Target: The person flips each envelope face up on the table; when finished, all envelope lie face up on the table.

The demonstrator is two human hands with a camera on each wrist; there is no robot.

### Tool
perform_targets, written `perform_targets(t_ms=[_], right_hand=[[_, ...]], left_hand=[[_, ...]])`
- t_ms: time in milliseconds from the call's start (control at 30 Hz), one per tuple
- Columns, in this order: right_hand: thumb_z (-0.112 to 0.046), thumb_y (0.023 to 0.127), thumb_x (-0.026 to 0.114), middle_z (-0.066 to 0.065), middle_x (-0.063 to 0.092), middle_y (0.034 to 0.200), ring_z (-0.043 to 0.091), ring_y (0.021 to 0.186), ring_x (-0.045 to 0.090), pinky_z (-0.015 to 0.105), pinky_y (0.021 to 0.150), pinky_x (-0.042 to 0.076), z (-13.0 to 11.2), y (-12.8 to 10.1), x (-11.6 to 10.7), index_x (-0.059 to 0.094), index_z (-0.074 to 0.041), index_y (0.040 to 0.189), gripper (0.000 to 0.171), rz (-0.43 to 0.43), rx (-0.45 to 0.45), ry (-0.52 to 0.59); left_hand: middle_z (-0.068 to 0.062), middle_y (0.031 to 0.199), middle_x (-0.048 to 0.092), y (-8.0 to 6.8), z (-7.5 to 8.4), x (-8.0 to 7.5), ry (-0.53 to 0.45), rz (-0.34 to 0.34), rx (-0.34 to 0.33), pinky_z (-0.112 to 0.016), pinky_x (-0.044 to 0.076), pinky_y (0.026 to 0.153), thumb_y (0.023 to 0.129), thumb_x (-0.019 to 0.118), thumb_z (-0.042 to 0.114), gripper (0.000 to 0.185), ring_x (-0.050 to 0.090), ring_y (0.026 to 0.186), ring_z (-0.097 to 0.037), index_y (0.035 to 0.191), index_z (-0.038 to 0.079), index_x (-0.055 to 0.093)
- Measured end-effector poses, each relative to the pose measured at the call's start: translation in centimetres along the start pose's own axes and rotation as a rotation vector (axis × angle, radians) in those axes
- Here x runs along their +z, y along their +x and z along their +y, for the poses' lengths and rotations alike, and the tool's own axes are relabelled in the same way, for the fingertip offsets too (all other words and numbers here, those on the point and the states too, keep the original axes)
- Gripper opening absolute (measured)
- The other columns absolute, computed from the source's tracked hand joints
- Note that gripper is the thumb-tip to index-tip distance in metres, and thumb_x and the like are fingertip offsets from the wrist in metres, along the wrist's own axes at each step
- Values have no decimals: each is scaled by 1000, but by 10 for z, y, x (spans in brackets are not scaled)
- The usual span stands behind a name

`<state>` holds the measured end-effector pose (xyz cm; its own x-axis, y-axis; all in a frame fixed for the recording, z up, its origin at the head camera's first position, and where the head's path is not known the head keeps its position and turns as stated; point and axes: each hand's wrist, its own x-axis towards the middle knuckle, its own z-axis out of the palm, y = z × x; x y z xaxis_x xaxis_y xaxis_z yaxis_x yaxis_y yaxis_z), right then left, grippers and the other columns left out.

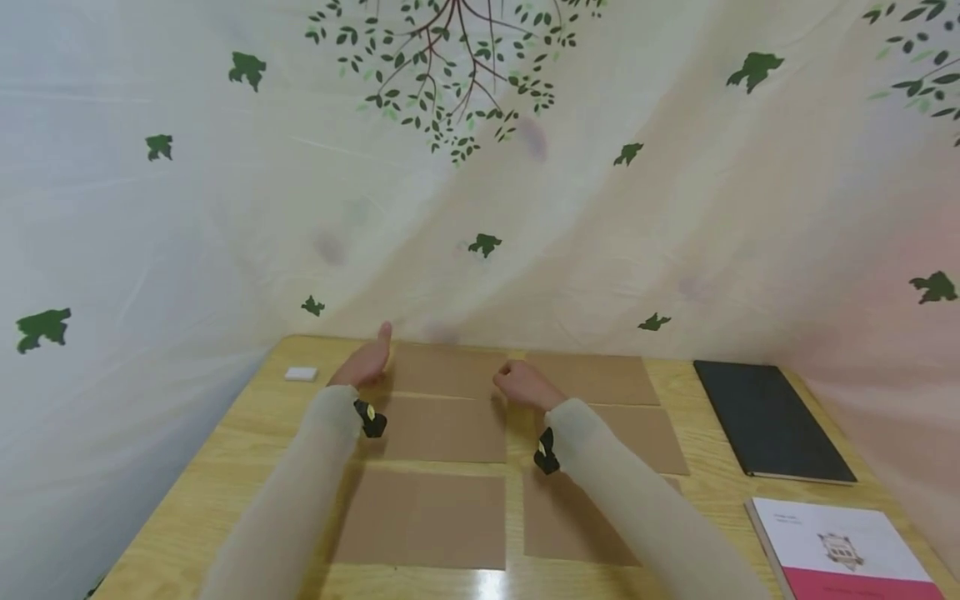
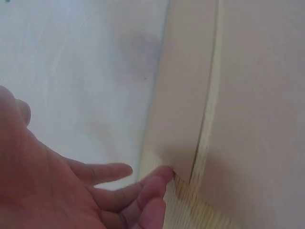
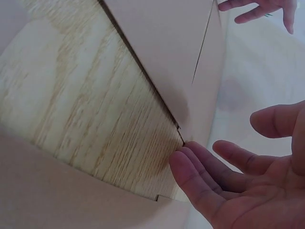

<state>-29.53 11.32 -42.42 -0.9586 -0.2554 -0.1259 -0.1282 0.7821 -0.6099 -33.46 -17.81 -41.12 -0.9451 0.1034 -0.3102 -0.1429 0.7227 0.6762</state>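
Note:
Several brown cardboard sheets lie in two columns on a wooden table [image 1: 225, 450]. My left hand [image 1: 365, 363] is at the left edge of the far-left sheet [image 1: 442, 371], fingers fairly straight. In the left wrist view a fingertip of my left hand [image 2: 95, 191] touches a corner of that sheet [image 2: 183, 95], beside the middle-left sheet [image 2: 257, 119]. My right hand [image 1: 522, 385] is at the same sheet's right edge, over the gap between the columns. In the right wrist view its fingertips [image 3: 190, 164] touch the corner of the sheet [image 3: 209, 95]. Neither hand grips anything.
A black notebook [image 1: 768, 421] lies at the right, with a white and red book [image 1: 847, 550] nearer me. A small white block [image 1: 301, 374] sits at the far left of the table. A pale cloth with leaf prints [image 1: 480, 208] hangs right behind the table.

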Motion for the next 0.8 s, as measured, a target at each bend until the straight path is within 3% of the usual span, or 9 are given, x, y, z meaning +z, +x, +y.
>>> perform_targets(t_ms=[67, 167, 367, 500, 600, 667, 733, 800], right_hand=[[-18, 95, 45, 14, 63, 107, 22, 88, 57, 36, 79, 47, -1, 0, 1, 60, 4, 115, 33, 11, -9, -4], [-16, 95, 44, 16, 62, 110, 24, 92, 57, 37, 81, 47, -3, -1, 2, 60, 5, 115, 33, 15, -19, -4], [-23, 99, 39, 16, 62, 109, 26, 94, 56, 39, 82, 46, -4, -3, 3, 59, 6, 117, 39, 20, -7, 53], [-34, 102, 31, 14, 62, 96, 24, 84, 57, 38, 77, 47, -1, -3, 1, 58, 5, 114, 49, 24, 33, 149], [-39, 103, 28, 11, 59, 82, 20, 71, 54, 31, 65, 46, 1, -3, 0, 57, 5, 113, 54, 20, 55, 224], [-42, 103, 27, 7, 54, 74, 17, 65, 50, 27, 58, 42, 1, -3, -2, 55, 5, 117, 56, 9, 65, 282], [-46, 102, 27, 5, 52, 71, 15, 64, 48, 26, 58, 41, 1, -4, -2, 55, 4, 118, 59, 9, 59, 283], [-49, 101, 30, 4, 56, 78, 16, 71, 53, 30, 65, 45, 0, -5, -3, 55, 1, 120, 59, 11, 43, 259]], left_hand=[[-17, 83, 56, 1, -1, 0, -38, 7, -38, -42, 41, 78, 85, -4, 74, 105, 52, 71, -27, 121, -7, 52], [-6, 62, 44, 3, -4, 2, -100, 0, -79, -35, 37, 61, 82, -4, 77, 101, 39, 53, -19, 101, -5, 54], [2, 50, 35, 4, -8, 4, -174, 3, -103, -27, 28, 42, 80, -7, 78, 94, 30, 41, -12, 80, 2, 48], [1, 51, 34, 2, -7, 2, -191, 26, -91, -29, 31, 44, 79, -8, 78, 89, 30, 42, -13, 72, 5, 42], [-9, 71, 49, -1, -4, -1, -185, 49, -55, -36, 42, 62, 83, -6, 75, 98, 47, 61, -23, 88, -3, 53], [-11, 76, 49, -3, -1, -3, -195, 62, -38, -39, 42, 69, 82, -6, 76, 99, 48, 64, -23, 90, -3, 53], [-10, 75, 50, -5, 1, -4, -213, 72, -22, -41, 41, 72, 81, -6, 77, 100, 49, 64, -23, 93, -3, 54], [-4, 65, 43, -5, 2, -4, -230, 80, -14, -37, 38, 66, 80, -6, 77, 99, 41, 51, -17, 89, -2, 52]])
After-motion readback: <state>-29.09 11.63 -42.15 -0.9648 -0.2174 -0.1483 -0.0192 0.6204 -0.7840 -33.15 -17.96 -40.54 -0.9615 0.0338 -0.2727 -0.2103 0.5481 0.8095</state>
